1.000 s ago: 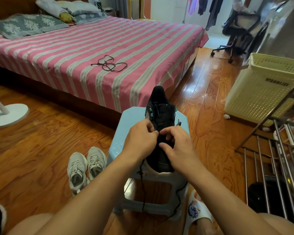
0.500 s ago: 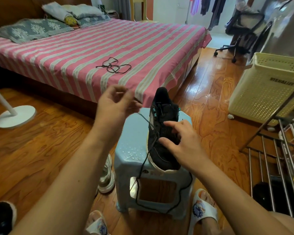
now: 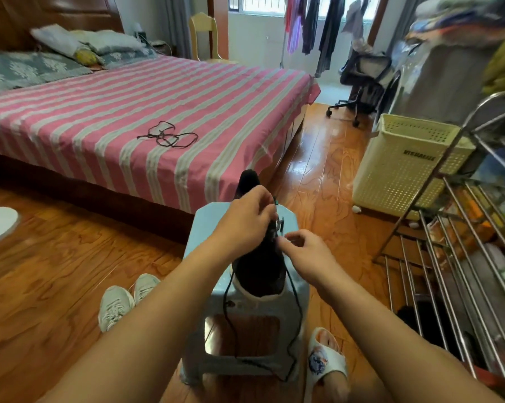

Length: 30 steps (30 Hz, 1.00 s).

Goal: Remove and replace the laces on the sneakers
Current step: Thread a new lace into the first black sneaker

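A black sneaker (image 3: 260, 269) lies on a light-blue plastic stool (image 3: 204, 225), toe pointing away from me. A black lace (image 3: 296, 301) hangs from it on both sides and loops down in front of the stool. My left hand (image 3: 245, 219) sits over the sneaker's eyelets, fingers curled and pinching the lace there. My right hand (image 3: 306, 251) is at the shoe's right side, its thumb and forefinger pinched together on the lace. A second black lace (image 3: 167, 136) lies loose on the pink striped bed (image 3: 129, 112).
A pair of pale grey sneakers (image 3: 123, 301) stands on the wood floor left of the stool. My slippered foot (image 3: 327, 359) is at the stool's right. A cream laundry basket (image 3: 402, 164) and a metal rack (image 3: 460, 257) fill the right side.
My left hand, which had pulled the lace up and left, has come back down onto the eyelets. My right hand has shifted slightly to the shoe's right side.
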Tool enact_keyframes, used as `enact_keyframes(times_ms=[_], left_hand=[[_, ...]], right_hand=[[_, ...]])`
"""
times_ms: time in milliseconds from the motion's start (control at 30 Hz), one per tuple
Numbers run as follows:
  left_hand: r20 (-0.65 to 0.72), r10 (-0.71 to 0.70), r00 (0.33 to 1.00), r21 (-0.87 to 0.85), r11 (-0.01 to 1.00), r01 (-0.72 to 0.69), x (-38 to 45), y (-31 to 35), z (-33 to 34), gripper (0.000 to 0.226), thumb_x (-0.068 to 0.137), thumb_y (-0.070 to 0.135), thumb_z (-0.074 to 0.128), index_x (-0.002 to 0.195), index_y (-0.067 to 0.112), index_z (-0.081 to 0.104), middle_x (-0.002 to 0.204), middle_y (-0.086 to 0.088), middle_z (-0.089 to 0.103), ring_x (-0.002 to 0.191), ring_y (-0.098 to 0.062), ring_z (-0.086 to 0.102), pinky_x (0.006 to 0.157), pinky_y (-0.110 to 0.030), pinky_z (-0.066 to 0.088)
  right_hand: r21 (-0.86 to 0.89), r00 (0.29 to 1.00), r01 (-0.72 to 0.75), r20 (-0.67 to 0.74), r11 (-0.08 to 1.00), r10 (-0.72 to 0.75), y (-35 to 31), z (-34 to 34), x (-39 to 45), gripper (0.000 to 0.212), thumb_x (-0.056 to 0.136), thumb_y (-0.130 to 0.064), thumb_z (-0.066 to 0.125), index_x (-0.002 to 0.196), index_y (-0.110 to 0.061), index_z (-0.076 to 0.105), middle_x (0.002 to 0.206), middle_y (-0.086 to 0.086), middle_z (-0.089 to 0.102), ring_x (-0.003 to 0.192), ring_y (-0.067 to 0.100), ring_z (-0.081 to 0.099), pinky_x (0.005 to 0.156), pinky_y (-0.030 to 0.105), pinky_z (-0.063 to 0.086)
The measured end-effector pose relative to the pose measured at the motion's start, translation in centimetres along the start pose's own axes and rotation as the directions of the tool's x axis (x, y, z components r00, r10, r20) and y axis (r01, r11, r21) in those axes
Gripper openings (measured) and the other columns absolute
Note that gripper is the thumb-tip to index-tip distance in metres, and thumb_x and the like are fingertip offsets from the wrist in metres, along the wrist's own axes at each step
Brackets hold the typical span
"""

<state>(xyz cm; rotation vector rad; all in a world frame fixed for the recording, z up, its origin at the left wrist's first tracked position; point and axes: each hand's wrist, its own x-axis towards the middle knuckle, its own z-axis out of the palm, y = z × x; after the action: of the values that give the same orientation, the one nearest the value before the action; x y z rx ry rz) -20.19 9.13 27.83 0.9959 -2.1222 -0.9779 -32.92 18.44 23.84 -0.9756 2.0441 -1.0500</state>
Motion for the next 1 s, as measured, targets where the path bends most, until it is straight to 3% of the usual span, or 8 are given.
enact_keyframes(times_ms=[100, 200, 333, 500, 633, 733, 867, 1000], left_hand=[[-0.12, -0.053, 0.991, -0.211, 0.977, 0.027, 1.9, 3.3, -0.9, 0.011, 0.103, 0.017, 0.057, 0.094, 0.022, 0.056, 0.084, -0.001, 0.075, 0.077, -0.017, 0.073, 0.082, -0.042, 0.061], [-0.247, -0.099, 0.964, -0.505, 0.862, -0.041, 3.7, 7.0, -5.1, 0.003, 0.104, 0.011, 0.057, 0.101, 0.012, 0.058, 0.088, -0.011, 0.076, 0.08, -0.024, 0.075, 0.075, -0.037, 0.061], [-0.203, -0.068, 0.977, -0.519, 0.853, -0.048, 5.6, 9.4, -9.8, 0.002, 0.104, 0.012, 0.057, 0.103, 0.013, 0.058, 0.09, -0.01, 0.077, 0.083, -0.026, 0.077, 0.078, -0.037, 0.062], [-0.032, -0.174, 0.984, -0.534, 0.835, 0.13, 4.8, 9.2, -10.1, 0.005, 0.103, 0.012, 0.058, 0.106, 0.007, 0.059, 0.094, -0.014, 0.076, 0.084, -0.026, 0.077, 0.075, -0.037, 0.061], [0.034, -0.267, 0.963, -0.68, 0.7, 0.218, 4.4, 8.4, -10.0, 0.012, 0.103, 0.013, 0.06, 0.112, 0.006, 0.062, 0.09, -0.01, 0.077, 0.089, -0.025, 0.077, 0.082, -0.04, 0.06], [0.049, -0.245, 0.968, -0.672, 0.709, 0.213, 4.2, 8.9, -9.9, 0.012, 0.101, 0.013, 0.063, 0.111, 0.006, 0.065, 0.097, -0.011, 0.077, 0.093, -0.026, 0.076, 0.081, -0.038, 0.06], [-0.001, -0.149, 0.989, -0.526, 0.841, 0.127, 3.8, 10.2, -8.8, 0.012, 0.097, 0.017, 0.069, 0.105, 0.008, 0.07, 0.102, -0.011, 0.077, 0.098, -0.024, 0.075, 0.087, -0.038, 0.059], [-0.022, -0.075, 0.997, -0.496, 0.867, 0.054, 3.6, 11.2, -7.6, 0.012, 0.098, 0.018, 0.067, 0.105, 0.009, 0.07, 0.1, -0.008, 0.076, 0.091, -0.017, 0.076, 0.085, -0.033, 0.061]], right_hand=[[0.062, 0.998, -0.054, -0.033, 0.997, 0.056, -1.7, 1.3, 2.1, 0.032, 0.089, -0.045, 0.072, 0.096, -0.015, 0.061, 0.089, -0.001, 0.063, 0.078, 0.011, 0.057, 0.063, 0.029, 0.044], [0.138, 0.994, -0.102, -0.033, 0.985, 0.108, -1.0, 2.5, 3.9, 0.025, 0.085, -0.028, 0.078, 0.085, -0.015, 0.057, 0.089, 0.002, 0.064, 0.086, 0.021, 0.062, 0.084, 0.042, 0.054], [0.317, 0.987, -0.116, -0.068, 0.941, 0.144, -0.3, 2.0, 3.9, 0.012, 0.08, -0.02, 0.076, 0.087, -0.022, 0.067, 0.095, 0.006, 0.072, 0.094, 0.027, 0.068, 0.092, 0.052, 0.055], [0.487, 1.0, 0.005, 0.003, 0.874, -0.008, -5.6, -0.2, 2.8, 0.008, 0.094, -0.008, 0.059, 0.09, -0.01, 0.066, 0.072, 0.002, 0.064, 0.072, 0.018, 0.06, 0.063, 0.027, 0.05], [0.594, 0.984, 0.143, 0.003, 0.792, -0.18, -11.3, -3.5, 2.7, 0.023, 0.105, -0.017, 0.049, 0.096, -0.007, 0.068, 0.072, 0.003, 0.058, 0.063, 0.012, 0.051, 0.066, 0.029, 0.046], [0.419, 0.949, 0.296, -0.024, 0.858, -0.316, -14.0, -5.3, 1.9, 0.033, 0.109, -0.024, 0.04, 0.098, -0.01, 0.068, 0.068, 0.002, 0.05, 0.062, 0.015, 0.046, 0.06, 0.027, 0.042], [0.344, 0.929, 0.328, 0.054, 0.88, -0.367, -14.9, -5.6, 1.7, 0.042, 0.111, -0.034, 0.031, 0.117, -0.009, 0.065, 0.088, 0.007, 0.058, 0.086, 0.023, 0.053, 0.078, 0.033, 0.045], [0.341, 0.901, 0.359, 0.114, 0.868, -0.418, -16.0, -6.8, 2.3, 0.047, 0.107, -0.047, 0.034, 0.141, -0.021, 0.055, 0.136, 0.002, 0.061, 0.13, 0.021, 0.053, 0.114, 0.044, 0.04]])
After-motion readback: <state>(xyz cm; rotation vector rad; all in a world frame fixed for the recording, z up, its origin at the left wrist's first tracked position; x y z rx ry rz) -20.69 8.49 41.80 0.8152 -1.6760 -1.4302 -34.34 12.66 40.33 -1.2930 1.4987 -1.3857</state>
